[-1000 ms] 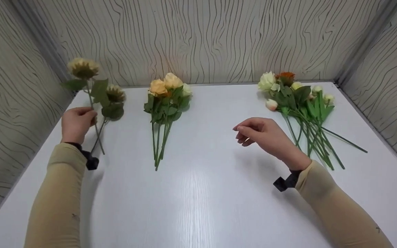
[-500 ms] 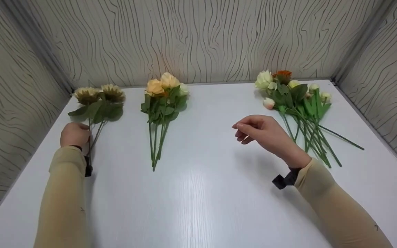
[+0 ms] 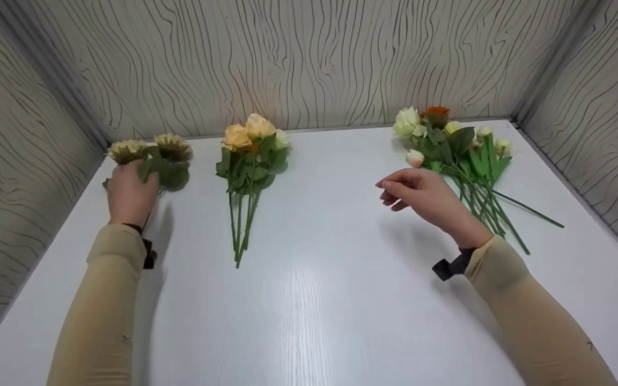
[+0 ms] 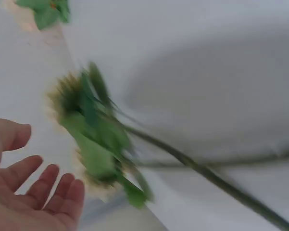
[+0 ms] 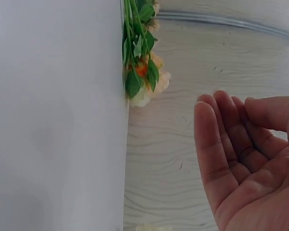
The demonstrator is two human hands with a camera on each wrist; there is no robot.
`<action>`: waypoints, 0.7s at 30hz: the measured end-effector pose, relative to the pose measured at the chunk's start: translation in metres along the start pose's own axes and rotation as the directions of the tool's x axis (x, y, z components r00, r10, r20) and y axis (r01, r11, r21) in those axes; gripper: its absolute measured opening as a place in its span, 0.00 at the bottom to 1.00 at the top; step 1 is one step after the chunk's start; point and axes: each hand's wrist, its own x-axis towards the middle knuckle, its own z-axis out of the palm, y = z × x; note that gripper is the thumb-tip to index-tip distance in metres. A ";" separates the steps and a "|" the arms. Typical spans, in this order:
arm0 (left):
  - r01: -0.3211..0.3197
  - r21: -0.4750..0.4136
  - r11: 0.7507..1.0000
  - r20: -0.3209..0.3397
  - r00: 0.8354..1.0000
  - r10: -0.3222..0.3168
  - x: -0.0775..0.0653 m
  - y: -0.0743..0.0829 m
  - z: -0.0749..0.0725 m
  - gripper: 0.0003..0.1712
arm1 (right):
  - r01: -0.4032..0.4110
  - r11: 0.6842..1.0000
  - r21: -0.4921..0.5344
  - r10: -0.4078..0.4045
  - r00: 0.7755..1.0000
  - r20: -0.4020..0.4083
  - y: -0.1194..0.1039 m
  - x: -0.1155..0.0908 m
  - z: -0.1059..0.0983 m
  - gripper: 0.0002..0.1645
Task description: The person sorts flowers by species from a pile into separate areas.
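Observation:
Two pale yellow sunflower-like flowers (image 3: 171,148) lie side by side at the table's far left, heads toward the back wall. My left hand (image 3: 132,195) hovers over them and hides part of their leaves and stems in the head view. In the left wrist view, the hand's fingers (image 4: 47,185) are apart and relaxed, holding nothing, beside the blurred flower heads and green leaves (image 4: 98,154). My right hand (image 3: 426,199) hangs above the table, fingers loosely bent around air. It overlaps some stems of the mixed flowers (image 3: 438,142) at the back right.
A bunch of peach roses (image 3: 255,172), with a white bloom and a bit of orange, lies left of centre on the white table (image 3: 298,300). The right-hand pile has white, orange and pink-tipped blooms with crossed green stems. Wood-patterned walls (image 3: 330,59) enclose the back and sides.
My left hand lowered one pale yellow flower beside the other, let go of it, and moved up over the leaves. My right hand shifted slightly to the right and back.

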 end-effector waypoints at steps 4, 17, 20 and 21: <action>-0.143 -0.066 0.987 0.016 0.989 0.145 -0.008 0.046 0.023 0.31 | -0.085 0.989 -0.125 0.074 0.993 -0.091 0.019 0.001 -0.033 0.22; -0.753 -0.073 0.654 0.094 0.648 0.756 -0.086 0.175 0.125 0.31 | -0.303 0.827 -0.475 0.219 0.950 -0.225 0.079 -0.036 -0.126 0.28; -0.830 -0.098 0.549 0.143 0.534 0.833 -0.102 0.201 0.143 0.31 | -0.304 0.811 -0.499 0.239 0.952 -0.191 0.084 -0.037 -0.130 0.27; -0.846 -0.107 0.522 0.161 0.504 0.849 -0.107 0.209 0.149 0.31 | -0.298 0.807 -0.510 0.237 0.954 -0.183 0.085 -0.037 -0.130 0.27</action>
